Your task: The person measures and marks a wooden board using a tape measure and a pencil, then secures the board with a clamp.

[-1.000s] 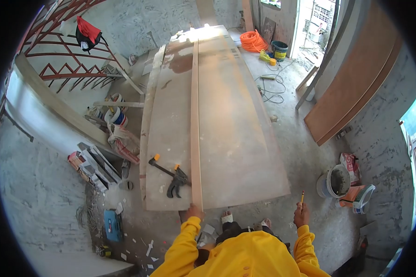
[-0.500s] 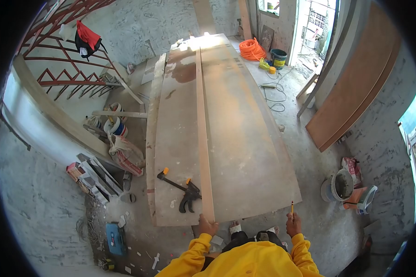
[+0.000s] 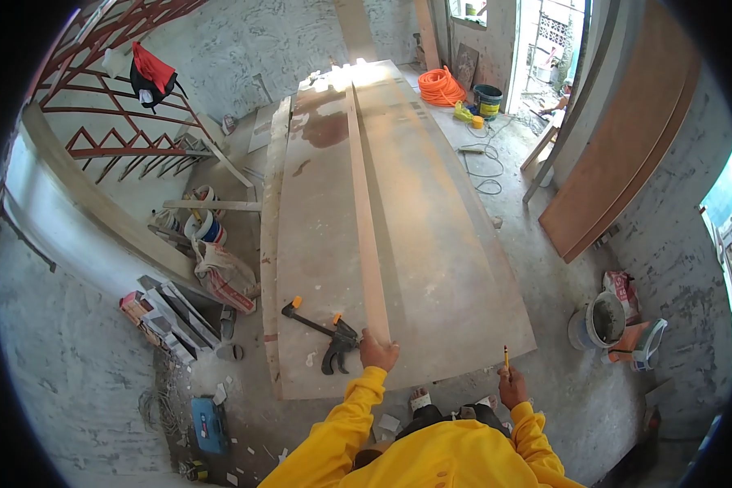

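My left hand [image 3: 378, 351] is closed around the near end of a long narrow wooden strip [image 3: 366, 220], whose near end is lifted a little off the large plywood sheet [image 3: 439, 276]. A shadow runs along the strip's right side. Past the sheet's near right corner, my right hand [image 3: 512, 387] grips a yellow pencil [image 3: 506, 358] with its tip pointing up. A black bar clamp with orange pads [image 3: 339, 342] lies on the sheet just left of my left hand.
Buckets [image 3: 606, 319] stand on the floor at right, near leaning curved panels [image 3: 626, 154]. An orange hose coil [image 3: 442, 86] lies at the far right. A blue toolbox [image 3: 210, 424] and a sack [image 3: 224, 275] are at left.
My left hand has moved forward and slightly right with the strip, raising its near end and widening its shadow. My right hand keeps the pencil, shifted slightly left and forward.
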`<state>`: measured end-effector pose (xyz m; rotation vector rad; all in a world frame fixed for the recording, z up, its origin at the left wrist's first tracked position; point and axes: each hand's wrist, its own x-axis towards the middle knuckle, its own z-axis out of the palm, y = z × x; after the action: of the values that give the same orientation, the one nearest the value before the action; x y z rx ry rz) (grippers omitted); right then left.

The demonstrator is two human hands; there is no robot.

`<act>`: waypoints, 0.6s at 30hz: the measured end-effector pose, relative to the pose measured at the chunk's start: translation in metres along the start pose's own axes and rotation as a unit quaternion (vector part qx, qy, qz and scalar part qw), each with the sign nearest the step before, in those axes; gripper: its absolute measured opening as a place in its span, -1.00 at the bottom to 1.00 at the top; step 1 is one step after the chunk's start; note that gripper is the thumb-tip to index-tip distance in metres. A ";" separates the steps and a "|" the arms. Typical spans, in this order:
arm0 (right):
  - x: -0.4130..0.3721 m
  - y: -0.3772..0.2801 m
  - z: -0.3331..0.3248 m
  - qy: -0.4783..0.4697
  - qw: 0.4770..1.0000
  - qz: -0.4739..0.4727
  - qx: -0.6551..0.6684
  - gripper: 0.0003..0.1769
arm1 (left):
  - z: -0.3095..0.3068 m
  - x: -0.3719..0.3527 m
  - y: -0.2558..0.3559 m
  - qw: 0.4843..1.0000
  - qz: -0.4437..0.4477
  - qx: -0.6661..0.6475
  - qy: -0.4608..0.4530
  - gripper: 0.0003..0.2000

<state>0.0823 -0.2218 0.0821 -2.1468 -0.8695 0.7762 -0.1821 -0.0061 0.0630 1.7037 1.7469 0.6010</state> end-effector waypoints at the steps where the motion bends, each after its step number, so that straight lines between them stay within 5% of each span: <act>1: -0.003 -0.002 0.000 -0.004 1.000 0.016 0.001 -0.59 | 0.001 0.003 0.003 1.000 -0.010 0.009 0.003 -0.27; 18: -0.006 0.004 0.006 0.037 0.999 0.006 0.024 -0.60 | 0.016 -0.046 0.013 0.999 0.005 -0.036 0.019 -0.31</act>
<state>0.0758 -0.2260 0.0767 -2.1253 -0.7927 0.7114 -0.1629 -0.0523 0.0663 1.6612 1.7232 0.6971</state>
